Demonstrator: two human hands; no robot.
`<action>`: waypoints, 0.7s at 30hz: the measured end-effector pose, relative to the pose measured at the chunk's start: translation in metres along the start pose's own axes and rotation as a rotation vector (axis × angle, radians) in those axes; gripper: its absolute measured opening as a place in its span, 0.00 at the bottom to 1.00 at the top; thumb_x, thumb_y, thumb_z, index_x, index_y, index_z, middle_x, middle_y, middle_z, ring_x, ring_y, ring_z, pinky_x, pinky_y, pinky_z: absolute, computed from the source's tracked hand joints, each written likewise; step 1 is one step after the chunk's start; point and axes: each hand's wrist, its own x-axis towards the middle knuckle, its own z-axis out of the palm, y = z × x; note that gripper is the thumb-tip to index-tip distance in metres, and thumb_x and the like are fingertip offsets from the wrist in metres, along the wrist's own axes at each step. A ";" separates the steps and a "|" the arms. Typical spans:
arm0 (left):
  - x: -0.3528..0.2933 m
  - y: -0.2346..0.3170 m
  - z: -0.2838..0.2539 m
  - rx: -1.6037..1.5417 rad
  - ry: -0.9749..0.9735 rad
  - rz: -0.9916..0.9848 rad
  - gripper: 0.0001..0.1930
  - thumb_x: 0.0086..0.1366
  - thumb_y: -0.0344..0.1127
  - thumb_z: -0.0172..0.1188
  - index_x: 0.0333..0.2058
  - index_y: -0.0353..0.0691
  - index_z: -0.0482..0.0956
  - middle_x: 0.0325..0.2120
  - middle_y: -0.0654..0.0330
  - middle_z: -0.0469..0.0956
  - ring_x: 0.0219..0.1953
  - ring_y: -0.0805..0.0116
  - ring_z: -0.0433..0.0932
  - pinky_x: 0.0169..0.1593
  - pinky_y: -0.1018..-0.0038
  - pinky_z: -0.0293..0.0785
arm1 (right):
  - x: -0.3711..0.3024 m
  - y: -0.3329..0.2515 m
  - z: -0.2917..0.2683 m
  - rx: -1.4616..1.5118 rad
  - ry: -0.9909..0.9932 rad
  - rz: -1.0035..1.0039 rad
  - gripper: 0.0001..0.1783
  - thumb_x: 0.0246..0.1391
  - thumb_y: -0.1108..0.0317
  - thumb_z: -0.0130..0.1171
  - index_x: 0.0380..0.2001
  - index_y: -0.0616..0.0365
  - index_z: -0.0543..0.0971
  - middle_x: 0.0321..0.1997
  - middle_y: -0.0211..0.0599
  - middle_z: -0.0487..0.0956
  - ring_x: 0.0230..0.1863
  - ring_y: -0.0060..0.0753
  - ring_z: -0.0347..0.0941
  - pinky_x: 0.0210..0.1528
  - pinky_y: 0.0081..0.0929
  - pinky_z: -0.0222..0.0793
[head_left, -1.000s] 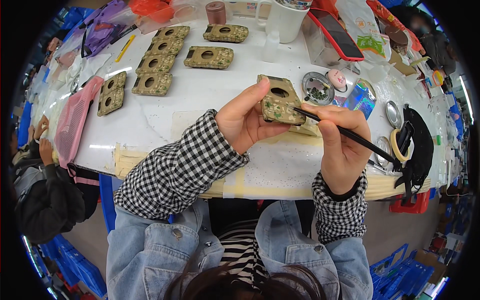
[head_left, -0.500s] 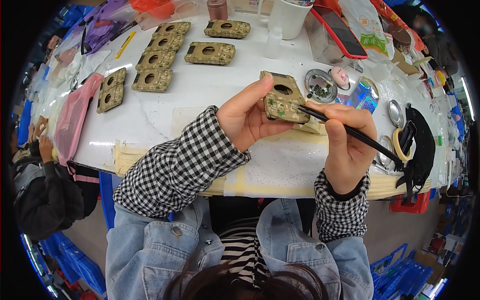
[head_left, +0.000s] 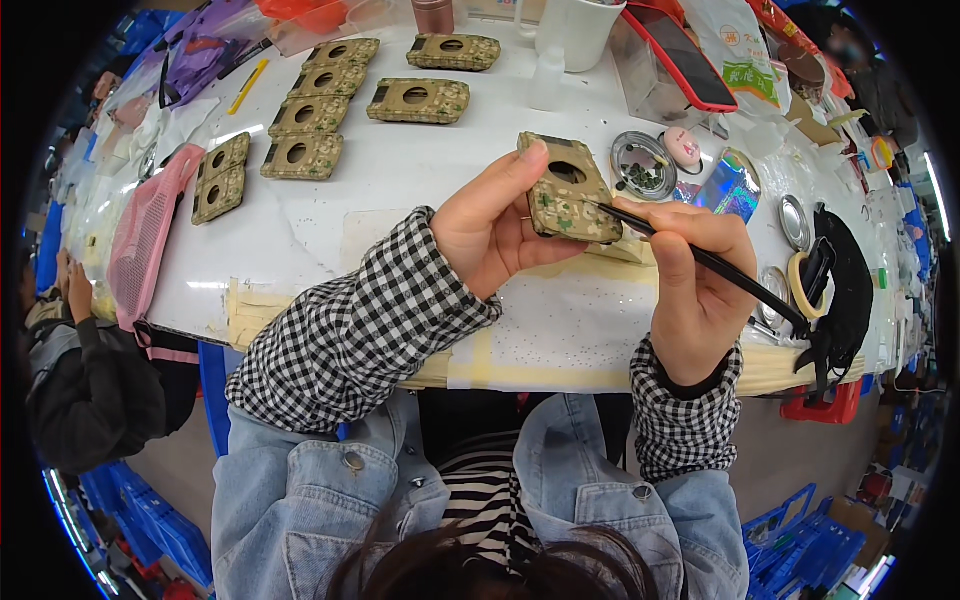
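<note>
Toy tank body (head_left: pixel 562 212) up in your left hand (head_left: pixel 490 215), black tweezers (head_left: pixel 745 272) at its top

You hold the tank body above the counter (head_left: pixel 390 180), tipped with its top toward you, maybe so you can see its spots well. Your left grip is closed on its left side, thumb on the edge and fingers tucked below. That likely leaves the top free.

Your right hand (head_left: pixel 700 265) pinches what look like tweezers, like a pencil, probably for careful small work. Their point is by the tank body's top, on the near side of its round hole. I can't tell if the tips are shut or hold a bit.

The glass dish (head_left: pixel 616 152) of dark green bits (head_left: pixel 642 180) sits just past the tank body, to its right, perhaps to be easy to reach. The other tank bodies (head_left: pixel 304 157) lie left of it and farther back, out of your way.
</note>
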 end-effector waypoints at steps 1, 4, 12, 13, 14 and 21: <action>0.000 0.000 0.000 -0.001 0.000 0.002 0.24 0.69 0.49 0.38 0.53 0.37 0.63 0.45 0.54 0.73 0.46 0.68 0.76 0.46 0.75 0.78 | 0.000 0.000 0.000 -0.002 -0.002 -0.001 0.04 0.51 0.76 0.58 0.32 0.65 0.76 0.36 0.39 0.78 0.41 0.32 0.74 0.45 0.26 0.67; 0.000 -0.001 0.000 -0.003 -0.001 0.006 0.24 0.69 0.49 0.38 0.53 0.36 0.64 0.45 0.54 0.73 0.46 0.69 0.76 0.46 0.75 0.78 | 0.000 0.001 0.000 -0.001 0.002 0.003 0.04 0.51 0.76 0.58 0.31 0.65 0.77 0.36 0.39 0.78 0.41 0.32 0.74 0.45 0.26 0.67; 0.000 -0.001 -0.001 -0.016 -0.009 -0.002 0.23 0.69 0.49 0.37 0.54 0.37 0.63 0.46 0.54 0.73 0.46 0.68 0.76 0.47 0.74 0.78 | -0.001 0.002 -0.001 0.001 0.001 0.003 0.04 0.51 0.77 0.59 0.31 0.65 0.77 0.36 0.39 0.78 0.41 0.32 0.74 0.45 0.26 0.67; 0.000 -0.001 -0.002 -0.016 -0.016 0.000 0.23 0.69 0.49 0.37 0.54 0.38 0.63 0.46 0.54 0.73 0.46 0.67 0.76 0.47 0.74 0.78 | -0.001 0.002 0.000 0.009 0.002 0.002 0.04 0.51 0.77 0.59 0.32 0.65 0.76 0.36 0.39 0.78 0.41 0.32 0.74 0.45 0.26 0.67; 0.001 -0.001 -0.003 -0.017 -0.022 0.002 0.23 0.70 0.49 0.37 0.54 0.38 0.63 0.46 0.54 0.73 0.46 0.67 0.76 0.48 0.74 0.78 | -0.001 0.002 0.000 0.017 0.003 0.002 0.04 0.51 0.77 0.59 0.32 0.65 0.76 0.37 0.40 0.78 0.41 0.32 0.74 0.46 0.26 0.67; 0.002 -0.002 -0.004 -0.034 -0.043 0.004 0.23 0.70 0.48 0.37 0.54 0.38 0.63 0.46 0.54 0.73 0.47 0.66 0.76 0.48 0.73 0.78 | -0.001 0.002 0.000 0.003 0.005 -0.014 0.05 0.50 0.77 0.59 0.32 0.65 0.76 0.37 0.40 0.78 0.41 0.33 0.74 0.46 0.26 0.67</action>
